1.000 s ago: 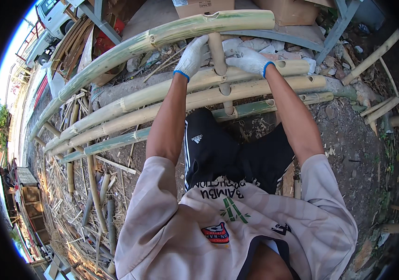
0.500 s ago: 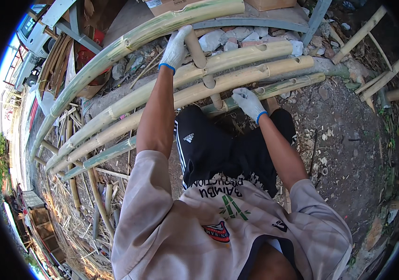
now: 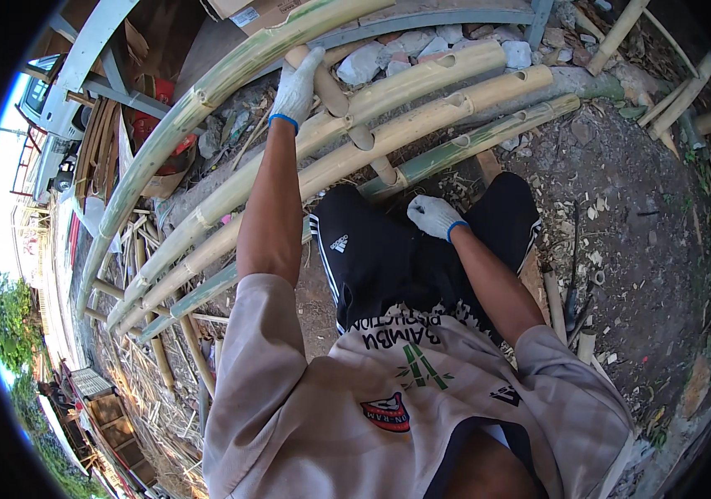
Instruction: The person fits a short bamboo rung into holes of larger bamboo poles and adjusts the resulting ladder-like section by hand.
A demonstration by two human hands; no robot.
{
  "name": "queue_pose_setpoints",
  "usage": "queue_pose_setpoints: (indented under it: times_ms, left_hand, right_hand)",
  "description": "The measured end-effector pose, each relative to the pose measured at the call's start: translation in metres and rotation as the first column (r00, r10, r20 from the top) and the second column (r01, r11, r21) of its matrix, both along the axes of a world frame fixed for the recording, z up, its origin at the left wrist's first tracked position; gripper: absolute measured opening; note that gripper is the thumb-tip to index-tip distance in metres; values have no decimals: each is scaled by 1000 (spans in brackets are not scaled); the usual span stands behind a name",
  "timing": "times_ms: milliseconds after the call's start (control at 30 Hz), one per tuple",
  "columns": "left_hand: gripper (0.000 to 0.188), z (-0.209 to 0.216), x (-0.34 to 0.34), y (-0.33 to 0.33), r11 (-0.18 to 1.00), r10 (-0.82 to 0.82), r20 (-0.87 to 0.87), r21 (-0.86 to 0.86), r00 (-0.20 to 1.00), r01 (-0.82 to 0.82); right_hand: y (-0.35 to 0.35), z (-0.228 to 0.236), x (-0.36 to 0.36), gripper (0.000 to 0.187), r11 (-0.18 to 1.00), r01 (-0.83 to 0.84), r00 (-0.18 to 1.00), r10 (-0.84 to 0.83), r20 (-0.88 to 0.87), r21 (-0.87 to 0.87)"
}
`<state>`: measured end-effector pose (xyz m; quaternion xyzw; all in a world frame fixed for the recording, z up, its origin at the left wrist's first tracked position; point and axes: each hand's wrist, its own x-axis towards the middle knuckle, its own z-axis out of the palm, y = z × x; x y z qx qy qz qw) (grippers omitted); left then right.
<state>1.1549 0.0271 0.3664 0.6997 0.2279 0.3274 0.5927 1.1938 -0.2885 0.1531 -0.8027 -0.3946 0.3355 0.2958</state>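
Note:
My left hand (image 3: 295, 90), in a white glove with a blue cuff, is closed round the upper part of a short bamboo crosspiece (image 3: 333, 98). This slanting piece passes through the two middle bamboo poles (image 3: 409, 86) and its lower end meets the nearest, greenish bamboo pole (image 3: 443, 158). The farthest bamboo pole (image 3: 205, 94) curves past just beyond my left hand. My right hand (image 3: 436, 217), gloved alike, hovers between my knees with its fingers curled. Whether it pinches anything small is hidden from view.
Round holes show along the poles' right ends. Beyond them lie broken stones (image 3: 362, 63) and a grey metal frame (image 3: 455, 25) by a cardboard box (image 3: 264, 15). Bamboo scraps (image 3: 151, 399) litter the ground at left. More bamboo poles (image 3: 621, 33) stand at the far right.
My right hand has drawn back from the nearest pole toward my lap. My left hand stays at the crosspiece, whose upper end now shows beside the fingers. The whole view has shifted slightly.

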Motion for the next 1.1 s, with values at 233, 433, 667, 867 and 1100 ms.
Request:
queue_pose_setpoints:
  times_ms: [233, 433, 667, 867, 1100]
  left_hand:
    - [45, -8, -1, 8, 998, 37, 24, 41, 999, -38]
    - [51, -7, 0, -4, 997, 45, 39, 62, 998, -47]
    - [79, -2, -4, -3, 998, 45, 20, 42, 999, -46]
    - [60, 0, -5, -10, 993, 61, -3, 97, 998, -60]
    - [66, -2, -5, -14, 989, 90, 10, 113, 996, -90]
  right_hand:
    - [0, 9, -7, 35, 990, -126, 991, 129, 46, -67]
    - [-1, 9, -5, 36, 988, -124, 991, 129, 46, -93]
    - [2, 9, -6, 36, 987, -119, 992, 124, 36, -107]
    - [0, 7, -4, 36, 987, -123, 991, 128, 38, -105]
    - [0, 7, -4, 38, 981, -124, 991, 129, 22, -147]
